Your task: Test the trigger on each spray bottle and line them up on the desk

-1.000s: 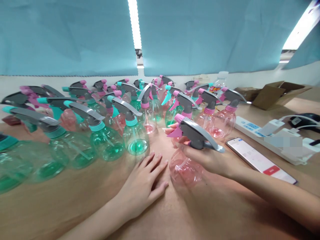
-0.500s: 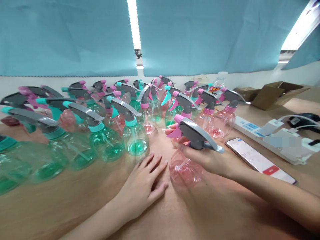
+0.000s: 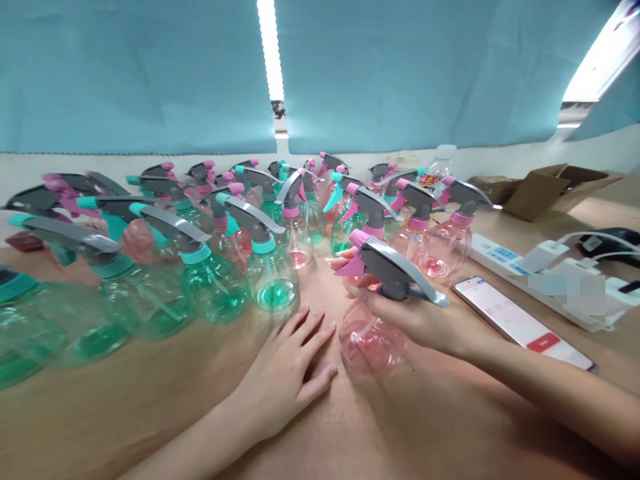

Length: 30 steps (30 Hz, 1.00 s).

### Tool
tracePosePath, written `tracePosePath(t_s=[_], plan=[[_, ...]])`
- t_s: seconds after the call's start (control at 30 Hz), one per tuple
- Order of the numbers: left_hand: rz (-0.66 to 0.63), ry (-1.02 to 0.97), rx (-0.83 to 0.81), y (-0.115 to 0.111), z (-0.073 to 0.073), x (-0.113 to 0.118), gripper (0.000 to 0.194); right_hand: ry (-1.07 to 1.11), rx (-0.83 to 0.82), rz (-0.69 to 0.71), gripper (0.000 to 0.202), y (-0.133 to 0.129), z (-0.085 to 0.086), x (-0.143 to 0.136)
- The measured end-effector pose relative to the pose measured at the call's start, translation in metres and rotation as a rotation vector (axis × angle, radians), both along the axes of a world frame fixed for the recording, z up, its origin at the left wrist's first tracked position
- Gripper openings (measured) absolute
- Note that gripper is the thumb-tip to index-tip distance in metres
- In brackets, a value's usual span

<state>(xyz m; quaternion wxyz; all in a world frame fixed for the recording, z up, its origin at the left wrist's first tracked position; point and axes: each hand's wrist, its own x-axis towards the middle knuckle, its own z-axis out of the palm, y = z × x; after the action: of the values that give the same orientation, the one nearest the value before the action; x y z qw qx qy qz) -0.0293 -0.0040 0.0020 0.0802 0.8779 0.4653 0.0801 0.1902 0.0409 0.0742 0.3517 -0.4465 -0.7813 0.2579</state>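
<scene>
Left hand (image 3: 283, 360): lay spread on the desk (image 3: 150, 393), grasping nothing.
Right hand (image 3: 405, 317): gripped the pink bottle (image 3: 370, 343) round its neck.
Pink bottle: sat on the desk, spray head (image 3: 387, 260) fitted.
Other bottles (image 3: 273, 283): visible heads on; what remained was unclear.

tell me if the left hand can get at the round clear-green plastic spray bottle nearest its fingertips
Probably yes: the left hand rests open on the brown tabletop, holding nothing, and nothing appears to stand between it and the green spray bottle.
</scene>
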Motion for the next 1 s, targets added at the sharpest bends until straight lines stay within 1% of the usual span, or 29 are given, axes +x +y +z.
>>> tracePosePath(t_s=[0.23,0.4,0.47,0.67,0.8,0.9,1.0], plan=[[-0.009,0.000,0.019,-0.001,-0.002,-0.001,0.053,-0.015,-0.070,0.076,0.044,0.008,0.000,0.006],[-0.011,-0.037,0.048,0.000,-0.009,-0.004,0.052,-0.021,-0.054,0.072,0.053,0.010,-0.001,0.007],[-0.012,-0.035,0.049,0.000,-0.010,-0.004,0.052,-0.023,-0.053,0.070,0.053,0.009,-0.002,0.007],[-0.011,0.009,0.043,0.000,-0.008,-0.003,0.054,-0.058,-0.041,0.048,0.039,0.006,-0.004,0.008],[-0.012,-0.005,0.053,0.000,-0.007,-0.003,0.054,-0.061,-0.070,0.069,0.027,0.009,-0.004,0.010],[-0.010,-0.002,0.041,0.000,-0.007,-0.003,0.053,-0.054,-0.072,0.114,0.025,0.011,-0.008,0.014],[-0.009,0.015,0.042,-0.001,-0.006,-0.003,0.053,-0.069,-0.066,0.096,0.018,0.012,-0.013,0.018]])
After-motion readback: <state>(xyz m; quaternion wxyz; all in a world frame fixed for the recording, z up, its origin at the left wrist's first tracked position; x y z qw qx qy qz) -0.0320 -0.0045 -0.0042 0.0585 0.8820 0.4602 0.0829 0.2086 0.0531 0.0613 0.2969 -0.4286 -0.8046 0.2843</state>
